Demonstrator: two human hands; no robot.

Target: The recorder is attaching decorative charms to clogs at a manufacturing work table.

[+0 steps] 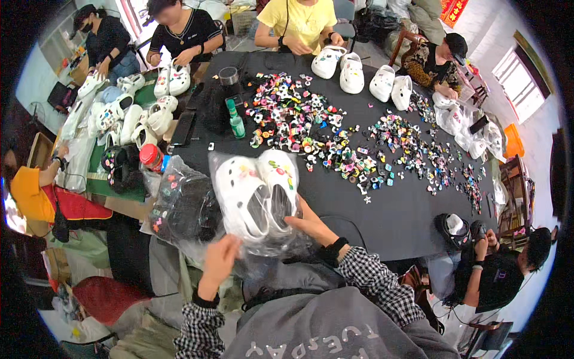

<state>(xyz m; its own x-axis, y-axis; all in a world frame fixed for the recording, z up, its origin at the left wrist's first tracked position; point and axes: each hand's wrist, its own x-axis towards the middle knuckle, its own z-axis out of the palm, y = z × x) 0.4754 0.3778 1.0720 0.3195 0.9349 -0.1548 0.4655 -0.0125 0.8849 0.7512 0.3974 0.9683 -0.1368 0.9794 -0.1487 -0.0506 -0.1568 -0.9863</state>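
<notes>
Holding two white clogs [237, 188] inside a clear bag [263, 244], side by side, toes pointing away, over the near left part of the black tabletop [382, 221]. Decorated with pinkish charms on the left shoe and with yellow, green and red ones on the right. Pinching the bag's near left corner in the left grip [221, 260], between bunched thumb and fingers. Clasping the bag's right side in the right grip [310, 224], with the thumb over the right shoe's heel; fingers perhaps tucked underneath, but hard to tell through the plastic. Just left of the bag, crumpled plastic [185, 203] over something dark, and behind that a red-lidded jar [154, 158]. Farther off, a green bottle [237, 124] near a broad scatter of small colourful charms [293, 116]. By the far edge, two more pairs of clogs [353, 75], near a person in yellow [299, 27]. Well to the left, a pile of white clogs [129, 122] near a green mat [128, 191].
</notes>
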